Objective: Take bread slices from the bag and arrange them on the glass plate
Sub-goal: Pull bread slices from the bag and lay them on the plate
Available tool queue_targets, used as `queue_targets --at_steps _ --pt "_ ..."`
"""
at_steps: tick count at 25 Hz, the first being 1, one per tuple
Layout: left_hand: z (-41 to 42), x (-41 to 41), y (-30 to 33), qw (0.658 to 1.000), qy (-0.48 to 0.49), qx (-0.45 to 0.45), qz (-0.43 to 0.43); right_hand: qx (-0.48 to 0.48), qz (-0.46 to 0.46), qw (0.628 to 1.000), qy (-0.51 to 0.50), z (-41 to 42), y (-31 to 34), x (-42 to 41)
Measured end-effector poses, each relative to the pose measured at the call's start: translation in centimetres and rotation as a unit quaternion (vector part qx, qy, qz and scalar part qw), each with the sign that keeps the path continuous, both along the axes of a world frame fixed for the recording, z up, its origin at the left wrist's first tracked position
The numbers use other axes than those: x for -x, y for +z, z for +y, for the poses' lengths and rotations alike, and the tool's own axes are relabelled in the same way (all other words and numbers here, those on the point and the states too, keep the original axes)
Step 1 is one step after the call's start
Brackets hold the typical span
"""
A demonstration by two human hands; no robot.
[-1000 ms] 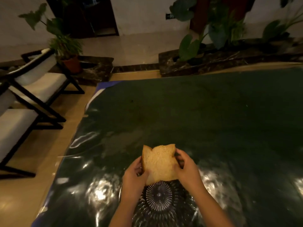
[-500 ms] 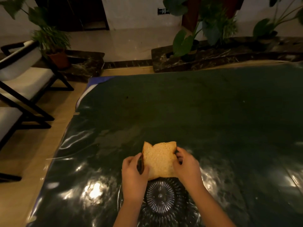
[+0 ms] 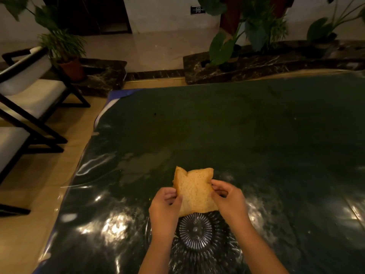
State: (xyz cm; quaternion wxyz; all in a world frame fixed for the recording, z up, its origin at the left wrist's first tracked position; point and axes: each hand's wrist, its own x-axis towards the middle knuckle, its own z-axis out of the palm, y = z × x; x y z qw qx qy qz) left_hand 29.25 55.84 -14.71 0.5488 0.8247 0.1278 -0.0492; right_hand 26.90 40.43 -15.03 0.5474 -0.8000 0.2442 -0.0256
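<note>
A brown bread slice with a notched top edge is held over the far rim of a clear ribbed glass plate at the table's near edge. My left hand pinches the slice's left edge. My right hand pinches its right edge. The slice tilts up toward me, its lower edge close to the plate; whether it touches the plate I cannot tell. Only bare glass shows on the plate. No bread bag is in view.
The table has a dark green cloth under shiny clear plastic. White-cushioned black chairs stand on the floor to the left. Potted plants and dark stone planters lie beyond the table's far edge.
Both hands keep hold of the slice. My left fingers shifted along its left edge, and the slice sank slightly toward the plate. The camera view drifted a little.
</note>
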Motion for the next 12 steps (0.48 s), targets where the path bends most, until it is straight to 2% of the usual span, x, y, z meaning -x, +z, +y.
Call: queue_targets --at_steps 6,12 --pt "1.0 2.5 0.2 1.000 0.017 0.020 -0.015 -0.020 -0.018 0.999 -0.034 0.2 -0.1 3.1" --pt "1.1 3.7 -1.6 1.000 0.017 -0.004 0.007 0.044 0.026 0.998 -0.022 0.6 -1.3 3.7"
